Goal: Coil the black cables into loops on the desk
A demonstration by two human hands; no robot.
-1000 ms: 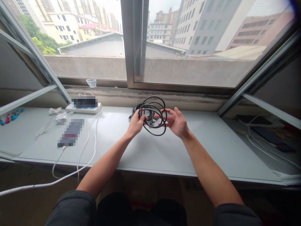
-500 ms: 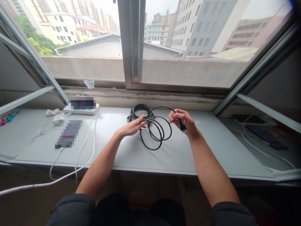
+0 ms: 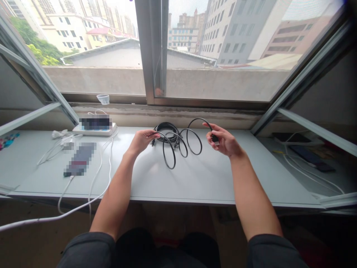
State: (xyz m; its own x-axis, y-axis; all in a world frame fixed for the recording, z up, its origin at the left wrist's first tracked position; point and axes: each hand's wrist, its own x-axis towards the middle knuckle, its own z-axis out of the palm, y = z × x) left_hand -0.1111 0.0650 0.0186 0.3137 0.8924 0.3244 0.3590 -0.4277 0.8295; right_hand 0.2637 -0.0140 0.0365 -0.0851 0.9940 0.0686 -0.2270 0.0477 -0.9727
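A black cable (image 3: 201,144) hangs in loose loops between my two hands, above the tabletop. My right hand (image 3: 224,140) is closed around the cable's black plug (image 3: 214,138) on the right. On the left, my left hand (image 3: 143,141) pinches the cable between thumb and fingers; its end on that side is hidden by the hand. Behind the loops lies a second, coiled black cable (image 3: 160,126) on the table, partly covered by the held one.
The pale table (image 3: 195,186) runs along a window. A white power strip (image 3: 113,129), white cables (image 3: 110,160), a white charger (image 3: 68,140) and a blurred phone-like device (image 3: 80,158) lie at left. A metal frame bar (image 3: 306,123) rises at right, with a dark phone (image 3: 312,158) beyond it.
My hands have moved apart, stretching the bunched loops sideways. My left hand went from flat, spread fingers to a pinch on the cable. The view has shifted slightly.
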